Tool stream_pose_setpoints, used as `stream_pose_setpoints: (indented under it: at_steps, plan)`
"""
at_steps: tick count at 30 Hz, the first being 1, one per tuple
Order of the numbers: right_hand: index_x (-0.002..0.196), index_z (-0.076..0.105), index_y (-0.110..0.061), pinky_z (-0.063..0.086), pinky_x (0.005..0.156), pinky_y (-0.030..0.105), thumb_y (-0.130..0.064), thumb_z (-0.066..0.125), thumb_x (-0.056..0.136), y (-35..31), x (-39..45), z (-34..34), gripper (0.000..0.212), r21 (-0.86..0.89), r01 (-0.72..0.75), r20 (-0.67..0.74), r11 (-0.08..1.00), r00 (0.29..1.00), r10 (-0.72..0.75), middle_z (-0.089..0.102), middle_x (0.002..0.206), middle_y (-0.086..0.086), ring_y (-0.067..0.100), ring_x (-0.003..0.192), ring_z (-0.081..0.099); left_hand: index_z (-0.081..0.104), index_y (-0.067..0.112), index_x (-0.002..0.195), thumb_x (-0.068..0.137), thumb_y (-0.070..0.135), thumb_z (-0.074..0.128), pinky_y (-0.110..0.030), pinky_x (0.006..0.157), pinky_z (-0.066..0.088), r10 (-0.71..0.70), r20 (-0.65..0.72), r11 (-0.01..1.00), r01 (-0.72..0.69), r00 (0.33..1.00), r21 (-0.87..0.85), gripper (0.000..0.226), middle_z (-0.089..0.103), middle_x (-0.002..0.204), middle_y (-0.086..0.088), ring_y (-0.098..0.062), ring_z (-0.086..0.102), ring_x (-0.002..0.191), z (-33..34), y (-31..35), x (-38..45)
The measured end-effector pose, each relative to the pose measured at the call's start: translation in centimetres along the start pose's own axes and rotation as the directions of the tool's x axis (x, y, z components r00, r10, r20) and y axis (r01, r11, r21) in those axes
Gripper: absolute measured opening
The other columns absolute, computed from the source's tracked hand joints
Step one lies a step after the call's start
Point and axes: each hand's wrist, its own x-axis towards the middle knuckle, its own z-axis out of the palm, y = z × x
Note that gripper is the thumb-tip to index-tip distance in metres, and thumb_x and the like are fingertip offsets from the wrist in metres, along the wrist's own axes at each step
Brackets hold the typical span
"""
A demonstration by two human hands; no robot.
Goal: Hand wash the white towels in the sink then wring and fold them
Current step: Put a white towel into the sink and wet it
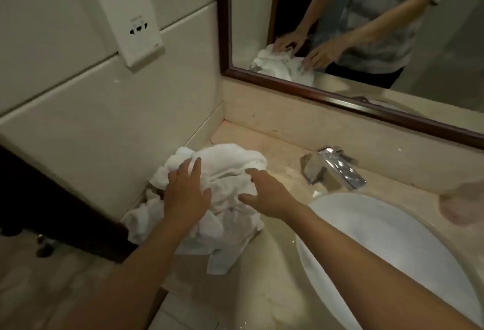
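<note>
The towels (222,198) lie in a messy white heap on the counter (275,285), in the far left corner where the counter meets the wall. They are to the left of the sink (379,238), not in it. One end of the heap reaches toward the front edge of the counter.

The left hand (187,193) rests flat on top of the heap, with its fingers spread out and straight. It is not grabbing anything. The right hand (264,196) lies on the right side of the heap. Its fingers bend down a little into the cloth, but they do not seem to pinch it.

The sink looks dry, and no water is coming from the tap (337,167). So I think the washing has not begun.

What could go wrong? The heap is loose and tangled. If the hands pull one towel, another may come with it and slip off the left edge or the front edge to the floor. A dragged towel could also catch on the tap. Wet spots on the counter could make the cloth slide.

The mirror (366,41) shows both hands on the heap.
</note>
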Motion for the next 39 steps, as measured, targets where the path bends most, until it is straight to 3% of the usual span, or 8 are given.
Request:
stream_pose_setpoints:
  at_steps: [4, 11, 16, 22, 28, 34, 37, 39]
  plan:
    - [0.160, 0.010, -0.023, 0.044, 0.104, 0.045, -0.033, 0.064, 0.095, -1.1, 5.1, 0.9, 0.085, -0.032, -0.059, -0.132, 0.998, 0.990, 0.055, 0.006, 0.166, 0.008, 0.034, 0.138, 0.042, 0.038, 0.031, 0.146, 0.090, 0.051, 0.057, -0.033, 0.091, 0.042, 0.092, 0.063, 0.996, -0.093, 0.994, 0.010, 0.062, 0.040, 0.148, 0.010, -0.022, 0.034, 0.126, 0.3, -1.4, 2.6]
    - [0.121, 0.055, -0.018, 0.041, 0.073, 0.035, -0.034, 0.060, 0.097, -1.1, 9.2, 0.0, 0.029, -0.207, -0.122, -0.212, 0.971, 0.974, 0.078, 0.056, 0.120, 0.006, 0.031, 0.108, 0.057, 0.052, 0.029, 0.130, 0.087, 0.039, 0.056, -0.032, 0.080, 0.041, 0.137, 0.082, 0.987, -0.143, 0.987, 0.068, 0.044, 0.052, 0.129, 0.005, -0.021, 0.043, 0.111, -0.8, -0.9, 5.0]
    - [0.108, 0.057, -0.018, 0.036, 0.069, 0.035, -0.034, 0.062, 0.096, -3.4, 7.2, -5.7, 0.020, -0.112, -0.072, -0.363, 0.991, 0.932, 0.026, 0.065, 0.105, 0.005, 0.029, 0.098, 0.059, 0.062, 0.021, 0.121, 0.086, 0.022, 0.060, -0.037, 0.085, 0.046, 0.233, -0.115, 0.940, -0.254, 0.966, -0.227, 0.035, 0.065, 0.112, 0.001, -0.024, 0.055, 0.101, -2.9, 1.1, 6.6]
    - [0.091, 0.054, -0.022, 0.042, 0.069, 0.035, -0.037, 0.069, 0.091, -4.5, 3.7, -12.6, 0.021, 0.055, -0.068, -0.545, 0.996, 0.834, 0.087, 0.061, 0.086, -0.005, 0.020, 0.085, 0.058, 0.038, 0.026, 0.141, 0.084, 0.053, 0.065, -0.037, 0.083, 0.048, 0.294, -0.180, 0.945, -0.314, 0.939, -0.091, 0.069, 0.048, 0.127, -0.003, -0.025, 0.051, 0.111, -4.6, 6.6, 7.9]
    - [0.089, 0.058, -0.015, 0.038, 0.061, 0.028, -0.025, 0.070, 0.092, -3.8, 0.1, -15.8, 0.016, 0.227, 0.137, -0.712, 0.964, 0.699, 0.069, 0.053, 0.074, -0.008, 0.009, 0.069, 0.048, 0.060, 0.022, 0.124, 0.098, 0.044, 0.048, -0.032, 0.067, 0.039, 0.276, -0.293, 0.912, -0.346, 0.915, -0.222, 0.036, 0.068, 0.093, -0.011, -0.036, 0.063, 0.087, -7.3, 9.1, 8.9]
    - [0.083, 0.054, -0.019, 0.040, 0.062, 0.025, -0.025, 0.068, 0.092, -5.5, -1.9, -19.7, 0.018, 0.338, 0.278, -0.852, 0.899, 0.497, 0.167, 0.051, 0.074, -0.007, 0.007, 0.066, 0.046, 0.030, 0.027, 0.152, 0.098, 0.030, 0.053, -0.036, 0.084, 0.053, 0.191, -0.308, 0.650, -0.355, 0.932, -0.671, 0.058, 0.064, 0.104, 0.006, -0.012, 0.064, 0.083, -10.0, 15.1, 7.9]
    - [0.076, 0.046, -0.023, 0.038, 0.062, 0.030, -0.023, 0.068, 0.091, -6.7, -3.7, -22.8, 0.026, 0.350, 0.389, -0.899, 0.852, 0.396, 0.188, 0.046, 0.072, -0.005, 0.010, 0.066, 0.043, 0.050, 0.021, 0.131, 0.090, 0.034, 0.068, -0.036, 0.072, 0.056, 0.158, -0.387, 0.487, -0.412, 0.909, -0.770, 0.047, 0.064, 0.087, 0.007, -0.006, 0.062, 0.069, -8.6, 17.0, 3.8]
    - [0.075, 0.046, -0.022, 0.038, 0.061, 0.030, -0.023, 0.068, 0.091, -7.1, -5.3, -23.7, 0.027, 0.335, 0.394, -0.887, 0.856, 0.438, 0.146, 0.048, 0.073, -0.001, 0.011, 0.066, 0.045, 0.056, 0.023, 0.115, 0.085, 0.043, 0.072, -0.039, 0.074, 0.057, 0.220, -0.266, 0.397, -0.335, 0.939, -0.855, 0.040, 0.065, 0.086, 0.003, -0.009, 0.064, 0.075, -7.8, 18.4, 2.1]
